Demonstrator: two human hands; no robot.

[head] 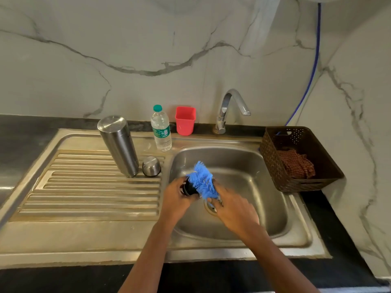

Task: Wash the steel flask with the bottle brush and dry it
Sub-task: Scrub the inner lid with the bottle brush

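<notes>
- While gripping wet over the steel sink basin [254,176], could lose the small black round stopper [189,189] from the curled fingers of the left hand [175,199]; would send it toward the drain opening [209,208] just below.
- Holds the blue-bristled bottle brush [202,179] in the right hand [234,212], fingers curled round its lower end, bristles pressed on the stopper; with a hard stroke, could knock the stopper loose or flick water about.
- Leaves the tall cylindrical steel flask [118,144] standing on end on the ribbed steel drainboard [95,197], left of the basin and apart from both hands; could topple it with a stray left forearm, onto the small rounded steel cap [151,166] just beside it.
- Could splash the checked cloth [296,163] in the brown woven plastic basket [273,163] on the dark surface [21,140], spoiling it for drying.
- Counts: one flask, one steel cap, one stopper, one brush, one cloth, one basket, one clear plastic water bottle with green cap [161,130], one red square plastic cup [185,121], one curved chrome tap [227,108], two hands.
</notes>
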